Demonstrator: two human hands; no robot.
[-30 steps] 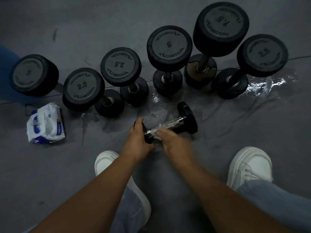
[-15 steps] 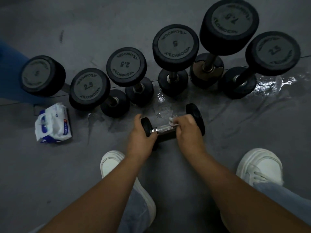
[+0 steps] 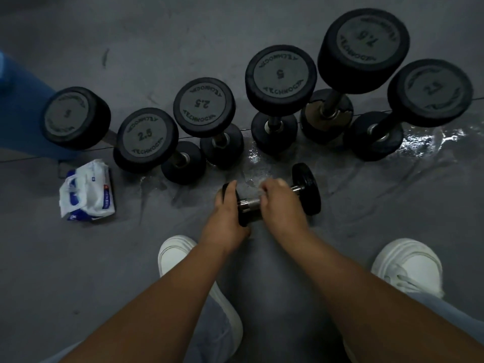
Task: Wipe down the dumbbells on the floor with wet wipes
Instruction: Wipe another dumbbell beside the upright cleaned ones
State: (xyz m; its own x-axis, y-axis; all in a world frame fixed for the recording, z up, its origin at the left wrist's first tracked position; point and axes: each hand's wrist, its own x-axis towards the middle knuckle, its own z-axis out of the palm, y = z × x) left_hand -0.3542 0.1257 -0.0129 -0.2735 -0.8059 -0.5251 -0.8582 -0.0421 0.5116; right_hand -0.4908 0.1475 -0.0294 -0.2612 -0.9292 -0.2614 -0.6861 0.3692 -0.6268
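Hands meet on one dumbbell (image 3: 307, 189), which lies on its side on the floor (image 3: 366, 231), just in front of the row (image 3: 272, 127) of six and ahead of the person's two shoes. From my remote seat I read the left hand (image 3: 226, 213) as clamped over the left head, fingers curled round its rim, so most of that head is hidden. The right hand (image 3: 281, 203) is closed round the chrome handle with a wipe (image 3: 262, 188) bunched under the fingers. Only a pale scrap of it shows by the knuckles. A short bare stretch of handle shows between the hands, and the right head stands clear of the right hand.

Behind, the row stands on end, each weight on one head. From the left I see a faintly marked one (image 3: 76, 117), a 2.5 (image 3: 146, 136), another 2.5 (image 3: 204, 107), a 5 (image 3: 280, 77), a 7.5 (image 3: 364, 45) and a last one (image 3: 429, 91) whose number I cannot read surely. A wet sheen (image 3: 429, 140) lies on the floor at the right end of the row, with a smaller glint just behind the held dumbbell. The pack (image 3: 86, 191) of wipes lies to the left, well apart from the hands. A blue shape (image 3: 23, 108) fills the left edge, and I cannot tell what it is. The left shoe (image 3: 178, 254) and right shoe (image 3: 408, 265), both white, flank the forearms.
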